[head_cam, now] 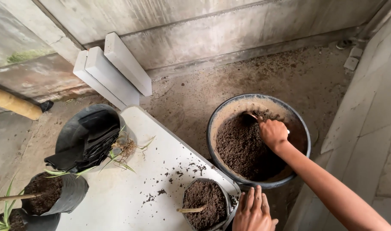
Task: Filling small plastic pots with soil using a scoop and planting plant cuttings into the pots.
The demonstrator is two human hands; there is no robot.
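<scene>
Soil [242, 149] in basin [212, 128] on floor, right of board [118, 201]. Right hand [272, 132] clenched on scoop [251, 116], dug in at far rim. Better: scoop deep, lift level, avoid spills. Left hand [253, 211] released, flat beside filled bag [204, 203] at board's near corner. Concrete floor [289, 72] and walls [204, 30], crumbs scattered.

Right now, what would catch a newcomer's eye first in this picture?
The big round basin of dark soil on the concrete floor at centre right, where the right hand digs with a small scoop. Below it, the left hand rests beside a soil-filled black grow bag on the white board.
</scene>
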